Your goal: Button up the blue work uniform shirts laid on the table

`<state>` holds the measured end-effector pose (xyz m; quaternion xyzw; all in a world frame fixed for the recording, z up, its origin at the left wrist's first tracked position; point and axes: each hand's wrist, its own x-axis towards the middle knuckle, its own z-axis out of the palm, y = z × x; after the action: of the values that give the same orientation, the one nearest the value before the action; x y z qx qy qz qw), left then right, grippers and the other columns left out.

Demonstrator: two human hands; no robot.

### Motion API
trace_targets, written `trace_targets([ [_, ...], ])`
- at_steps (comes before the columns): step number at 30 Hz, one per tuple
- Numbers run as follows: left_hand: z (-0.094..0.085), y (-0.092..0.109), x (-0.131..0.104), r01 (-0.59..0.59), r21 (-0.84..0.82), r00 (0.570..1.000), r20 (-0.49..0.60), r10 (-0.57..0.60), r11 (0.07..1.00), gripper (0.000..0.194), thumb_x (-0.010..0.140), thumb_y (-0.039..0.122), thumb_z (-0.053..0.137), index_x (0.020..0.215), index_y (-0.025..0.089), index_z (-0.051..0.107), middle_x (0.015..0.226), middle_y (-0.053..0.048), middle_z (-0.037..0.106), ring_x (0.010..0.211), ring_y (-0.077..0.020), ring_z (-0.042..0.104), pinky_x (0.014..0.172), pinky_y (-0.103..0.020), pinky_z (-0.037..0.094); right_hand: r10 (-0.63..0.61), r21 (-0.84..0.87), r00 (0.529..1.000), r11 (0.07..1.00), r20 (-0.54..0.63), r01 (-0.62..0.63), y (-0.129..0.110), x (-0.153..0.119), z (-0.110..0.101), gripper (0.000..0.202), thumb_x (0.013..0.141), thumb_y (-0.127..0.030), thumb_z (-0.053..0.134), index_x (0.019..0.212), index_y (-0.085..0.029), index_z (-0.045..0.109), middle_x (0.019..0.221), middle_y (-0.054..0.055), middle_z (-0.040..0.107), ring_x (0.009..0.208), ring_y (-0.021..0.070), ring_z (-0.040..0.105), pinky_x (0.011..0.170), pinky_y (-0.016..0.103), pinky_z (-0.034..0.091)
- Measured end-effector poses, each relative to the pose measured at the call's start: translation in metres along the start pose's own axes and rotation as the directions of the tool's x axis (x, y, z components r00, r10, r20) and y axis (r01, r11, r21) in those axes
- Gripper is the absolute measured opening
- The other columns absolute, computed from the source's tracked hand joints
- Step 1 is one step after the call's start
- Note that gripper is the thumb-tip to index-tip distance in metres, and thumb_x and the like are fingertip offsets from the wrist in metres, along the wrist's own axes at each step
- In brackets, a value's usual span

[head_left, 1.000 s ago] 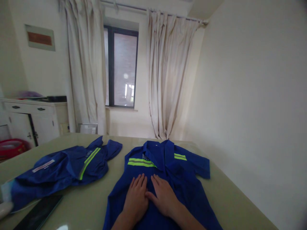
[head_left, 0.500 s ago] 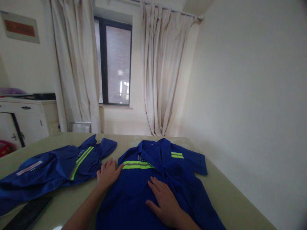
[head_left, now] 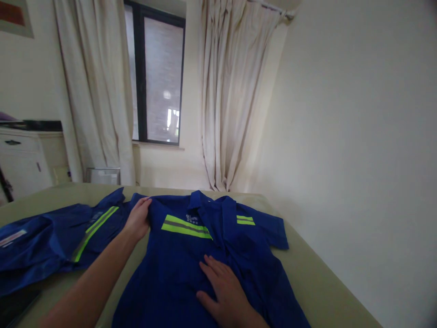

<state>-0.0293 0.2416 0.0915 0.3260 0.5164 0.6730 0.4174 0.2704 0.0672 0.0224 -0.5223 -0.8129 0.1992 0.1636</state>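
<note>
A blue work shirt (head_left: 184, 259) with yellow-green reflective strips lies front up, its collar toward the window. My left hand (head_left: 138, 218) pinches the shirt's left-side sleeve near the shoulder, thumb and fingers together. Flat on the shirt's front, below the chest strip, rests my right hand (head_left: 223, 287) with its fingers spread. Left of my left hand lies a second blue garment (head_left: 44, 246), rumpled, with a slanted reflective strip.
The pale green table (head_left: 321, 273) bears both garments. A dark flat object (head_left: 17, 305) lies at the lower left. Beyond the table are curtains (head_left: 228, 91), a window (head_left: 162, 82) and a white cabinet (head_left: 23, 159). A wall runs along the right.
My left hand has moved up and left from the shirt's side and taken hold of the sleeve, which is now spread outward. My right hand stays on the front. The view has shifted slightly.
</note>
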Motion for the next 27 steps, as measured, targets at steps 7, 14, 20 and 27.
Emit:
trace_targets([
  [7, -0.024, 0.027, 0.004, -0.539, 0.814, 0.765, 0.365, 0.531, 0.216, 0.031, 0.095, 0.037, 0.047, 0.110, 0.022, 0.070, 0.121, -0.014, 0.069, 0.124, -0.0365, 0.055, 0.104, -0.051, 0.040, 0.027, 0.016, 1.000, 1.000, -0.010, -0.027, 0.001, 0.003, 0.005, 0.068, 0.097, -0.060, 0.054, 0.156, -0.029, 0.041, 0.165, 0.003, 0.032, 0.152, 0.0280, 0.030, 0.125, 0.044, 0.023],
  [14, -0.054, -0.084, -0.049, -0.665, 0.744, 0.745, 0.667, -0.004, 0.058, 0.059, 0.095, 0.056, 0.044, 0.150, 0.036, 0.049, 0.162, -0.003, 0.043, 0.148, -0.0310, 0.039, 0.120, -0.055, 0.025, 0.001, -0.005, 0.999, 1.000, -0.039, -0.001, -0.003, 0.003, 0.005, 0.066, 0.100, -0.057, 0.050, 0.157, -0.026, 0.040, 0.165, 0.006, 0.032, 0.152, 0.0272, 0.030, 0.124, 0.044, 0.023],
  [20, -0.047, -0.079, -0.044, -0.610, 0.792, 0.791, 0.610, -0.052, 0.014, 0.062, 0.094, 0.049, 0.046, 0.150, 0.024, 0.050, 0.161, -0.010, 0.044, 0.150, -0.0346, 0.035, 0.121, -0.058, 0.027, -0.051, 0.001, 0.975, 0.999, -0.218, 0.052, -0.013, 0.002, -0.009, 0.052, 0.102, -0.055, 0.049, 0.148, -0.029, 0.051, 0.154, 0.006, 0.051, 0.144, 0.0242, 0.043, 0.125, 0.049, 0.015],
  [27, -0.023, -0.069, -0.201, -0.834, 0.482, 0.477, 0.874, -0.087, 0.268, 0.062, 0.098, 0.059, 0.045, 0.157, 0.047, 0.029, 0.167, 0.008, 0.030, 0.151, -0.0320, 0.033, 0.124, -0.057, 0.028, 0.199, 0.163, 0.749, 0.979, -0.632, -0.123, 0.038, -0.039, -0.102, 0.046, 0.098, -0.057, 0.046, 0.118, -0.023, 0.070, 0.121, 0.010, 0.073, 0.116, 0.0279, 0.065, 0.108, 0.047, 0.044],
])
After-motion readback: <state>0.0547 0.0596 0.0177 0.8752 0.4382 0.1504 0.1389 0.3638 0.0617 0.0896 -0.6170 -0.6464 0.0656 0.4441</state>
